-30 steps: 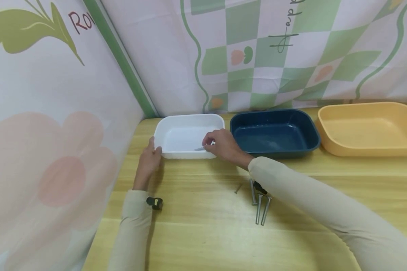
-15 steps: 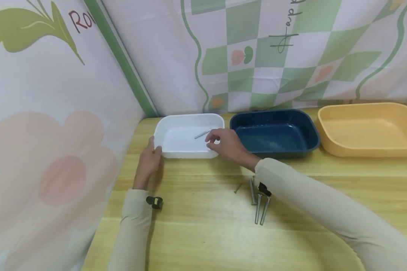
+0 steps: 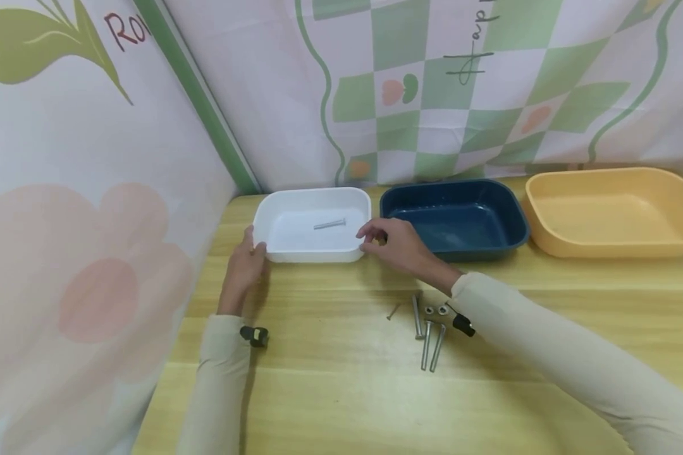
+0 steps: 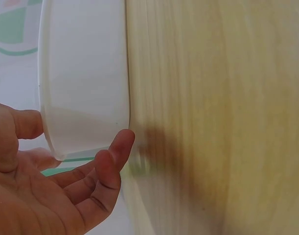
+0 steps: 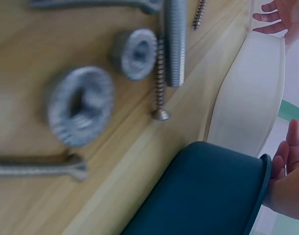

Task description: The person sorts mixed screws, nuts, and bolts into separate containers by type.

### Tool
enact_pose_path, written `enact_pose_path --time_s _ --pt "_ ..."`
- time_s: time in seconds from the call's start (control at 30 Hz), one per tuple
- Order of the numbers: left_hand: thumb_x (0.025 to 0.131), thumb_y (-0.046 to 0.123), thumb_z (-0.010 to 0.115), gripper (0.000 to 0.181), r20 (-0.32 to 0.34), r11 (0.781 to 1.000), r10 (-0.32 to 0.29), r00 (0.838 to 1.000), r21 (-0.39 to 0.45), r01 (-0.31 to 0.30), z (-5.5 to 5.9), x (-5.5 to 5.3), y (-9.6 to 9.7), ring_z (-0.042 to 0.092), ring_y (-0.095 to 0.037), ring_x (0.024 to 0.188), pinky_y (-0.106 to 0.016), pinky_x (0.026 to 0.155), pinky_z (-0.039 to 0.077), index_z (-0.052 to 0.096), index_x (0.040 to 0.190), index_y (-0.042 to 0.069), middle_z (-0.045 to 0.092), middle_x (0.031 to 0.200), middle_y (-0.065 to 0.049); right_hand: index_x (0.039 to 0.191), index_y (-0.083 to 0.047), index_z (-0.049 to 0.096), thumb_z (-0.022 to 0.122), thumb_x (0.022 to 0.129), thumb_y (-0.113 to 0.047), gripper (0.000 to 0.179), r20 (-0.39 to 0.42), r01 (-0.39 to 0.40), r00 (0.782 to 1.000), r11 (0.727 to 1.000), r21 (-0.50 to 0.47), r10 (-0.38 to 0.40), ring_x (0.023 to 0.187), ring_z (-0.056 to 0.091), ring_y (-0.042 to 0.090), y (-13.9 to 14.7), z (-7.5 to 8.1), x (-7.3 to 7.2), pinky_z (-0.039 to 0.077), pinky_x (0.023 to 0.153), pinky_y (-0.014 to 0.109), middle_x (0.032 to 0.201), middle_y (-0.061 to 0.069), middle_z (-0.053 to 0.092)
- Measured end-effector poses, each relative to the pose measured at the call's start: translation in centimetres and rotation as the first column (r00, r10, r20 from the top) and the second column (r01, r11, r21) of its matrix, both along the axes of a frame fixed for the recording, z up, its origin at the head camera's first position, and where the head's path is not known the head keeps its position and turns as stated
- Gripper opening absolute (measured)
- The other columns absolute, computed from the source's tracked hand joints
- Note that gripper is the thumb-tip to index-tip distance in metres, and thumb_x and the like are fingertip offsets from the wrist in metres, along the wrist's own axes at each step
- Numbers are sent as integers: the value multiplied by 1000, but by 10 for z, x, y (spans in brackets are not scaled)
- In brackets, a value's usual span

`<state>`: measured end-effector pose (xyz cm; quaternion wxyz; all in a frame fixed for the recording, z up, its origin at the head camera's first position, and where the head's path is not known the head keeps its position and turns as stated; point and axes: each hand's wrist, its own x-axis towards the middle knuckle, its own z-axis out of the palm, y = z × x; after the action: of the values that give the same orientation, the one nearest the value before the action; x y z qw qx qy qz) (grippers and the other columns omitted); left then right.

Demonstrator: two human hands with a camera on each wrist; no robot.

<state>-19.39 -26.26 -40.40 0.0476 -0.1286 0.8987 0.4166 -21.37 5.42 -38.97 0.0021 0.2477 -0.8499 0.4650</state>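
In the head view, my left hand (image 3: pixel 242 265) holds the left front corner of a white tray (image 3: pixel 313 257), thumb at the rim. The left wrist view shows the thumb and fingers on either side of that corner. Inside the tray lies a silver bolt (image 3: pixel 329 224). My right hand (image 3: pixel 395 243) hovers at the tray's right front corner, its fingers bent loosely with nothing between them. Below the right wrist lie several loose bolts (image 3: pixel 426 344), a small screw (image 3: pixel 393 311) and two nuts (image 3: pixel 443 309). Up close, the right wrist view shows a flanged nut (image 5: pixel 105 115) and a countersunk screw (image 5: pixel 160 83).
A dark blue tray (image 3: pixel 461 255) stands right of the white one, partly behind my right hand. Farther right is a yellow tray (image 3: pixel 615 249). All three line the back of the wooden table (image 3: pixel 341 404), before a printed cloth (image 3: pixel 398 50).
My right hand has let go of the bolt, which now lies in the white tray, and has drawn back to the right. The nuts have come into sight. My left hand stays on the corner.
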Motion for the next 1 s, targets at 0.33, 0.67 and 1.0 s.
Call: enact_pose_path --time_s 0.33,0.67,1.0 --pt "107 30 35 64 -7 1000 -9 1000 -5 9 3 0 0 58 -26 74 -35 67 45 7 162 15 57 109 -23 105 -4 73 73 90 -7 15 -12 -10 1000 1000 29 11 88 60 19 22 -5 9 48 78 38 92 2 69" --pt "108 31 35 64 1 1000 -6 1000 -5 6 0 0 1 58 -29 75 -33 65 46 6 162 16 60 95 -22 105 -11 75 76 89 -11 16 -84 30 996 999 18 -28 88 58 16 41 -2 22 46 74 35 94 -1 69" --pt "108 32 35 64 24 1000 3 1000 10 -4 2 0 1 58 -28 78 -33 66 47 5 163 18 57 107 -23 106 -10 73 74 92 -11 15 -41 -22 999 999 -38 20 81 58 15 62 -4 34 45 68 31 89 -3 68"
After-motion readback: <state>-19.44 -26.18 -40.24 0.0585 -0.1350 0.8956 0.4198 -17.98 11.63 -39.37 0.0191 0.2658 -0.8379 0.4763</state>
